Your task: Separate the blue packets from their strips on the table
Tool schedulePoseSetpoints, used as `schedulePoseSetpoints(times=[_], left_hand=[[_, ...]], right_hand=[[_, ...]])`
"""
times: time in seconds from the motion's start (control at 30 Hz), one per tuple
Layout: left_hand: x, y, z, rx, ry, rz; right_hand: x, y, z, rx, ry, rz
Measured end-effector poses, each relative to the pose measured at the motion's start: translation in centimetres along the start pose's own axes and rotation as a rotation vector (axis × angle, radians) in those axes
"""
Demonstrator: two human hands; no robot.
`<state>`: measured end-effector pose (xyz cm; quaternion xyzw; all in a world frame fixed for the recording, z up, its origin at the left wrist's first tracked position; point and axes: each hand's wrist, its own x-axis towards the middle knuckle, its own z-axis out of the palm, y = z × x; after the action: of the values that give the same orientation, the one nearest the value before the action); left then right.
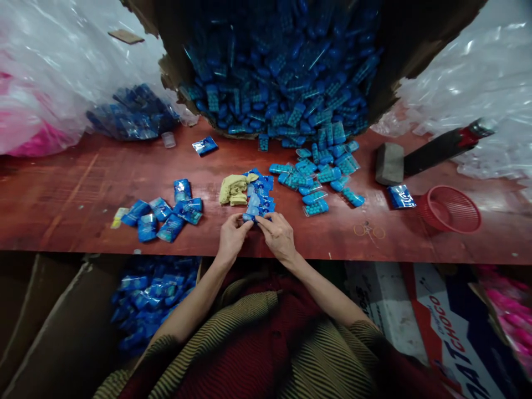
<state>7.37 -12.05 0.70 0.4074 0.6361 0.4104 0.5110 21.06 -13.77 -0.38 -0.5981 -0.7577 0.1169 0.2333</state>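
My left hand (231, 237) and my right hand (277, 235) meet at the table's front edge, fingers pinched on a small blue packet (248, 218) between them. The fingertips cover much of it. Just beyond lie blue printed wrappers (261, 194), overlapping one another. A crumpled yellow cloth (234, 189) touches their left side. To the right are several small clear containers (305, 174) with blue caps and blue pellets inside. On the left, several blue wrapped packs (170, 213) form a loose group.
A large torn carton (384, 105) full of such containers stands at the back. At right are a red plastic basket (451, 209), a hammer-like tool (436, 149) and a blue packet (401, 197). Plastic bags (45, 72) bulge on the left. Below the table, a box holds blue packs (153, 299).
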Motion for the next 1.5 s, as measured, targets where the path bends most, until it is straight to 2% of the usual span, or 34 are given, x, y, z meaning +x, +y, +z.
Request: schedulePoseSetpoints(times=[0.07,0.13,0.27,0.37,0.43,0.5,0.53,0.63,0.73,0.83,1.03,1.2,1.33,1.5], left_hand=[[0.0,0.5,0.1,-0.088,-0.033,-0.084],[0.2,0.7,0.1,-0.075,-0.044,-0.097],[0.9,0.5,-0.9,0.019,0.044,0.022],[0.9,0.6,-2.0,-0.073,0.070,0.041],[0.5,0.7,-2.5,-0.174,0.025,-0.010],[0.0,0.8,-2.6,-0.261,-0.028,-0.050],[-0.2,0.9,-2.5,-0.295,-0.049,-0.056],[-0.6,0.9,-1.9,-0.356,-0.088,-0.066],[-0.4,0.9,-1.1,-0.404,-0.107,-0.123],[-0.2,0.8,-0.4,-0.469,-0.107,-0.163],[0.0,0.7,0.7,-0.468,-0.031,-0.124],[0.0,0.9,0.4,-0.504,-0.126,-0.200],[-0.3,0.6,-0.9,-0.439,-0.134,-0.259],[-0.7,0.4,-1.5,-0.348,-0.050,-0.227]], right_hand=[[-0.1,-0.1,0.0,0.011,-0.005,0.001],[0.0,-0.1,-0.1,-0.023,-0.057,0.004],[1.0,0.1,-0.8,-0.140,-0.210,-0.035],[1.9,0.3,-1.6,-0.101,-0.232,-0.014],[2.2,0.2,-1.9,0.048,-0.137,0.074],[2.4,-0.1,-1.9,0.316,-0.036,0.180],[2.5,-0.3,-1.8,0.479,-0.028,0.223],[2.9,-0.7,-1.1,0.925,-0.140,0.321],[3.1,-0.8,-0.3,1.111,-0.153,0.416],[2.9,-0.7,0.1,1.080,-0.100,0.470],[2.2,-0.8,0.4,0.922,-0.022,0.483],[2.4,-0.8,-0.1,0.730,0.056,0.426],[2.5,-1.1,-0.2,0.506,-0.013,0.410],[2.8,-1.5,-0.2,0.279,-0.119,0.387]])
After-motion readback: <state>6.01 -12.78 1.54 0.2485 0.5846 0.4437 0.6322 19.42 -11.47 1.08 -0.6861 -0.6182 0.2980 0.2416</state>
